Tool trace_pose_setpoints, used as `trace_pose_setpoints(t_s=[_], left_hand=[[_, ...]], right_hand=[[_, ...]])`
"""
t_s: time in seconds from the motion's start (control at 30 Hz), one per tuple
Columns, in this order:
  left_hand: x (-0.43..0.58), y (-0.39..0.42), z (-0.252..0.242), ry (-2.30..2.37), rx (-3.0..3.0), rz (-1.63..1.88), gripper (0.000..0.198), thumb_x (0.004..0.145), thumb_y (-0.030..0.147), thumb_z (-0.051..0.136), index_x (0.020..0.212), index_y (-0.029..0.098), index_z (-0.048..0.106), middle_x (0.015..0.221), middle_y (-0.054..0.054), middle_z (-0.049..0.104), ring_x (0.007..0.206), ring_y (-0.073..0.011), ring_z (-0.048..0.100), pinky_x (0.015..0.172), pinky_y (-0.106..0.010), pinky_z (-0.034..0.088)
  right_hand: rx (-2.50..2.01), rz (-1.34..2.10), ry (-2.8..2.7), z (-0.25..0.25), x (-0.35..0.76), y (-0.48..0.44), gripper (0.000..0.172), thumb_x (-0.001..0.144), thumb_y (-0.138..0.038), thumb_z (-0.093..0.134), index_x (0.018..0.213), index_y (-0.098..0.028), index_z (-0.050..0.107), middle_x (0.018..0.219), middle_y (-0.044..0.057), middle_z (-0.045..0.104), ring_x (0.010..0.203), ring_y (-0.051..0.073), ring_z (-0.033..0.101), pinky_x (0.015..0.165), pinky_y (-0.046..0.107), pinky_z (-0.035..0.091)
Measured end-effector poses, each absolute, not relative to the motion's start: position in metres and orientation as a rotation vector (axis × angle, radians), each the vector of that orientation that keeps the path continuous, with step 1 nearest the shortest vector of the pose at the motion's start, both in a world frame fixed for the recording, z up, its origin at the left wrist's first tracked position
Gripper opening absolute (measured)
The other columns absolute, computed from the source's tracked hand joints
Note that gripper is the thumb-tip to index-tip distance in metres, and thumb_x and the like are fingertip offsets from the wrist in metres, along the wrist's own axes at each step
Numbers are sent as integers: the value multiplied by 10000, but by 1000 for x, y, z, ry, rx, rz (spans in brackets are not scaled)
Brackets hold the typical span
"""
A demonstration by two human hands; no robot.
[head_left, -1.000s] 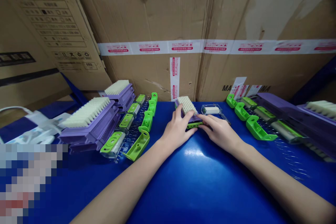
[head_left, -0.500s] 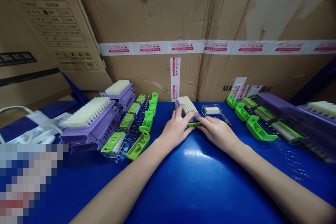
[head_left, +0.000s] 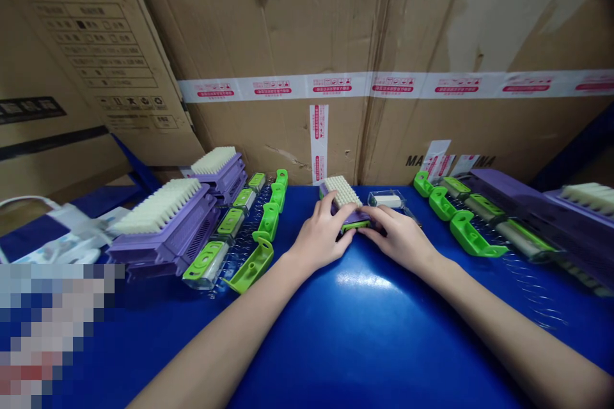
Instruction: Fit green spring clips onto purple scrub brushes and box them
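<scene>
A purple brush (head_left: pixel 341 190) with cream bristles facing up and a green part at its near end lies on the blue table, in front of me at the back. My left hand (head_left: pixel 325 230) is closed around its left side, fingers over the bristle edge and thumb at the near end. With fingers bent, my right hand (head_left: pixel 396 230) grips the near right corner of the same brush, by the green part. Just behind the right hand is a clear box (head_left: pixel 386 199) with a white block in it. A small dark piece beside it is partly hidden.
Purple brushes (head_left: pixel 160 211) are stacked at the left, beside clear boxes with green lids (head_left: pixel 231 222), springs (head_left: pixel 244 230) and green brackets (head_left: pixel 269 220). At the right are more green brackets (head_left: pixel 467 233), lidded boxes (head_left: pixel 520 236), springs and purple brushes. Cardboard (head_left: pixel 268 128) stands behind the table.
My right hand has shifted slightly, its fingers moving up and left onto the brush's near corner. My left hand and the brush have stayed nearly in place.
</scene>
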State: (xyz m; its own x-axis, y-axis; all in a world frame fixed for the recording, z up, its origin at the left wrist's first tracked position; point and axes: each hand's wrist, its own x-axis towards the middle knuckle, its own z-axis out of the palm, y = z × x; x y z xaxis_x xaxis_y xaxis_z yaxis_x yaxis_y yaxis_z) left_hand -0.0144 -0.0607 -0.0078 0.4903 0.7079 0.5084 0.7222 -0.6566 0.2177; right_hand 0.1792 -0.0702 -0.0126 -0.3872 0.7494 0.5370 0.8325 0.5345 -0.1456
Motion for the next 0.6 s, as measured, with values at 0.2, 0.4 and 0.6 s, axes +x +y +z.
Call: trace_pose_setpoints(t_s=[0.2,0.4,0.6], left_hand=[[-15,-59,-11,-1343,-2684,-1003,667,770,409,641,1341,245,339,1413,-158,282,1310,-350,337,971,-521,447],[-14,-55,-14,-1540,-2757,-945,979,688,489,708,1434,185,153,1493,-227,186,1359,-386,282,1064,-542,325],[-14,-54,-11,-1520,-2773,-917,801,791,439,617,1422,179,199,1484,-187,302,1354,-321,332,1073,-514,319]], right_hand=[[-1175,-142,-2288,-9,186,-70,227,879,-272,544,1082,-187,601,929,66,643,733,164,626,654,276,507],[-1128,-80,-2350,-3,187,-73,165,905,-236,490,887,-215,653,957,45,619,800,141,619,731,256,491],[-1280,-225,-2312,-4,178,-76,148,901,-256,490,915,-212,631,933,36,611,759,146,607,599,244,450]])
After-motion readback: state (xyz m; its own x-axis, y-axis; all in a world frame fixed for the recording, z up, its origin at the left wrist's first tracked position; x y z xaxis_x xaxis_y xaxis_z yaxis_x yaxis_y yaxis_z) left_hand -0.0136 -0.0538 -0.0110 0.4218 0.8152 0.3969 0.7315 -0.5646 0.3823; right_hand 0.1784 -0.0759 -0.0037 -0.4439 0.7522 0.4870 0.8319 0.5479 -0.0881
